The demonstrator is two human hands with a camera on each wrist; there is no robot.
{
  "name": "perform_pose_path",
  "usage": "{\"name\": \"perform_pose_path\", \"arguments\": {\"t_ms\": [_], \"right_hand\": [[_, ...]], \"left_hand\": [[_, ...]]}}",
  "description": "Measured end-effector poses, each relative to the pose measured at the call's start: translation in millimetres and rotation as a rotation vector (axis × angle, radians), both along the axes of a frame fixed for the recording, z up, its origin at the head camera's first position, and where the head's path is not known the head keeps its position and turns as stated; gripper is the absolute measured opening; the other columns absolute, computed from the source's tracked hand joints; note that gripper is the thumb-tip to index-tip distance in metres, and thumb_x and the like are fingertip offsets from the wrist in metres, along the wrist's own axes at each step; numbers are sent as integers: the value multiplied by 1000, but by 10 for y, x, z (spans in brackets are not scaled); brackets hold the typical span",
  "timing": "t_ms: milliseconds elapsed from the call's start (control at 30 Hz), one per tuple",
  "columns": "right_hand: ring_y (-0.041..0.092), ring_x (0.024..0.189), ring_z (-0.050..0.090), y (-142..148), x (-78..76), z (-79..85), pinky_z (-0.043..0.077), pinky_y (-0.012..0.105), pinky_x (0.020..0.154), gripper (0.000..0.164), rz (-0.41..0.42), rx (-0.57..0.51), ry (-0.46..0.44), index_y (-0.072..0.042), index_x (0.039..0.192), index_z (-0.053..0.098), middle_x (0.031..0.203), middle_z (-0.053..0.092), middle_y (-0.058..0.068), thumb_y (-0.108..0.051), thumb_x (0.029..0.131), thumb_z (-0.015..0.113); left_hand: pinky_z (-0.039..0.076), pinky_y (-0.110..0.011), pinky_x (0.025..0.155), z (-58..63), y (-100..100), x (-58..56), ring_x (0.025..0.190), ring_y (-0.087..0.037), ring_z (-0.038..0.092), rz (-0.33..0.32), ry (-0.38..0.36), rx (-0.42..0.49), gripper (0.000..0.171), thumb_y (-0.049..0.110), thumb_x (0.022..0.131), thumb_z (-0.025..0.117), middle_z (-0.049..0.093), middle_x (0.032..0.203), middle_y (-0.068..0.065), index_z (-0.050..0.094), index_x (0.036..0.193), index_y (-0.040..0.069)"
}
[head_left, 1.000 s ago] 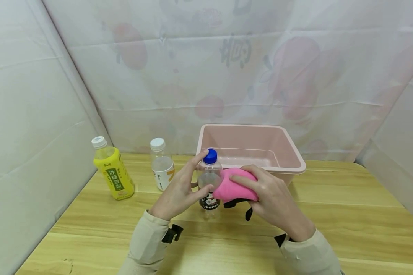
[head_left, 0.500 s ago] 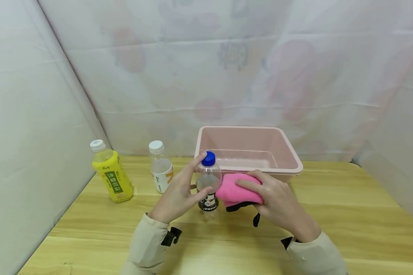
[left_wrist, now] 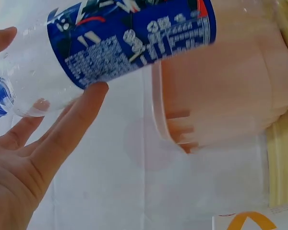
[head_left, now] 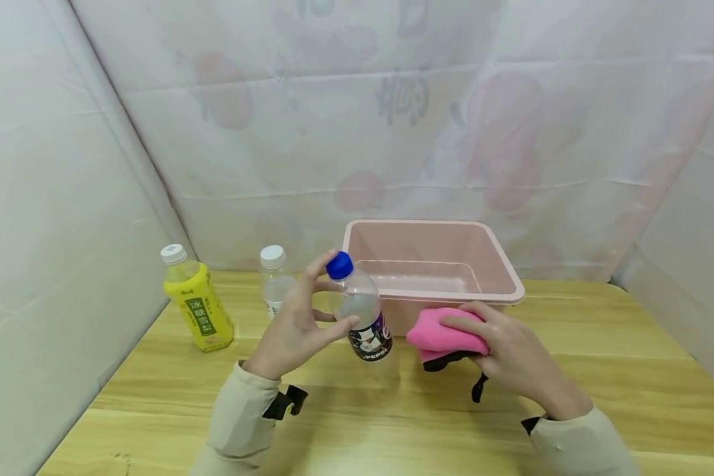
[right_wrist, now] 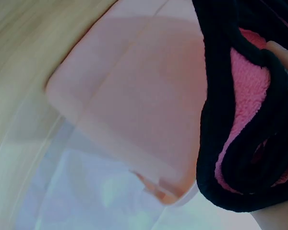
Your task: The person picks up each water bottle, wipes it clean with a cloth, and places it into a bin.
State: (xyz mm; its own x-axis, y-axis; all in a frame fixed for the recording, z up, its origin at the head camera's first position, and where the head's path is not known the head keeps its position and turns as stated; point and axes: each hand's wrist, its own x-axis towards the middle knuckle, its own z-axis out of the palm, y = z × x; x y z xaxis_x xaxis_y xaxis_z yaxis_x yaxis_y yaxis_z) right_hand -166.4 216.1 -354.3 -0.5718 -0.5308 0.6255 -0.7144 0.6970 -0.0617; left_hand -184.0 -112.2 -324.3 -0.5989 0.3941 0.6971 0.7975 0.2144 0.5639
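My left hand (head_left: 297, 324) grips a clear plastic Pepsi bottle (head_left: 371, 338) with a blue cap, thumb on its near side and fingers behind it. The bottle tilts, its cap leaning left. In the left wrist view, the bottle's dark blue label (left_wrist: 134, 43) crosses the top, with fingertips against its lower edge. My right hand (head_left: 514, 350) holds a folded pink cloth (head_left: 449, 330) with black edging, a short gap to the right of the bottle. The right wrist view shows the cloth's fuzzy pink face (right_wrist: 249, 86) between black bands; most of that hand is hidden.
Behind both hands is a pale pink plastic basin (head_left: 434, 291). A clear bottle (head_left: 278, 287) with a white cap stands behind my left hand, partly covered by it. Farther left is a yellow-labelled bottle (head_left: 199, 311). All are on a wooden table (head_left: 607, 370) before a fabric wall.
The cloth, which was against the bottle, has moved right with my right hand, away from it. The bottle has gone from upright to tilted, its cap shifting left with my left hand.
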Motion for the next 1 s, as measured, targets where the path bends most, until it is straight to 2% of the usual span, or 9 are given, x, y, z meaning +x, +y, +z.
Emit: {"name": "perform_pose_path", "arguments": {"t_ms": [133, 267, 467, 533, 633, 767, 867, 1000], "right_hand": [[23, 84, 65, 89, 0, -33, 55, 39, 61, 61, -10, 16, -21, -19, 116, 73, 111, 66, 1, 10, 62, 77], [21, 84, 64, 158, 0, -55, 55, 38, 60, 61, -16, 24, -42, -19, 116, 72, 109, 65, 0, 8, 62, 79], [21, 84, 64, 242, -9, -67, 54, 39, 59, 62, -59, 22, -64, -19, 115, 72, 108, 65, -1, 7, 60, 82], [21, 84, 64, 261, -11, -76, 54, 39, 59, 62, -63, 27, -76, -19, 115, 72, 108, 66, -1, 8, 60, 80], [22, 83, 65, 289, -1, -92, 55, 39, 59, 62, -73, 23, -105, -18, 115, 72, 108, 66, -1, 9, 59, 80], [24, 84, 66, 319, 29, -100, 55, 40, 60, 64, -93, 26, -142, -18, 116, 73, 108, 66, 0, 10, 59, 81], [24, 85, 66, 327, 33, -102, 55, 39, 60, 65, -100, 37, -170, -19, 116, 73, 109, 66, 1, 11, 59, 80], [25, 87, 65, 328, 32, -120, 55, 41, 61, 65, -105, 47, -181, -20, 116, 74, 109, 66, 1, 12, 59, 80]], "left_hand": [[63, -30, 62, 18, -67, 11, 105, -42, 65, -30, -29, 66, 96, -13, 79, 78, 49, 132, -28, 23, 154, 8], [63, -34, 60, 45, -120, -6, 102, -44, 65, -65, -14, 138, 90, -18, 77, 75, 46, 132, -30, 27, 150, 4], [63, -37, 60, 72, -173, -24, 104, -31, 65, -94, -34, 200, 83, -21, 74, 74, 45, 129, -29, 25, 138, 0], [64, -38, 62, 77, -186, -26, 102, -25, 65, -82, -44, 222, 82, -22, 73, 74, 45, 129, -30, 23, 135, -2], [64, -38, 64, 80, -185, -30, 91, -19, 69, -55, -55, 262, 80, -23, 73, 74, 46, 129, -31, 21, 130, -4], [64, -39, 69, 91, -137, -43, 85, -33, 72, -32, -76, 320, 77, -22, 75, 75, 47, 128, -31, 18, 124, -5], [64, -40, 71, 111, -76, -79, 91, -45, 68, -11, -101, 361, 75, -22, 75, 75, 48, 128, -30, 19, 121, -4], [63, -39, 78, 132, 16, -173, 102, -44, 64, 52, -154, 411, 73, -21, 72, 78, 49, 129, -28, 24, 117, 0]]}}
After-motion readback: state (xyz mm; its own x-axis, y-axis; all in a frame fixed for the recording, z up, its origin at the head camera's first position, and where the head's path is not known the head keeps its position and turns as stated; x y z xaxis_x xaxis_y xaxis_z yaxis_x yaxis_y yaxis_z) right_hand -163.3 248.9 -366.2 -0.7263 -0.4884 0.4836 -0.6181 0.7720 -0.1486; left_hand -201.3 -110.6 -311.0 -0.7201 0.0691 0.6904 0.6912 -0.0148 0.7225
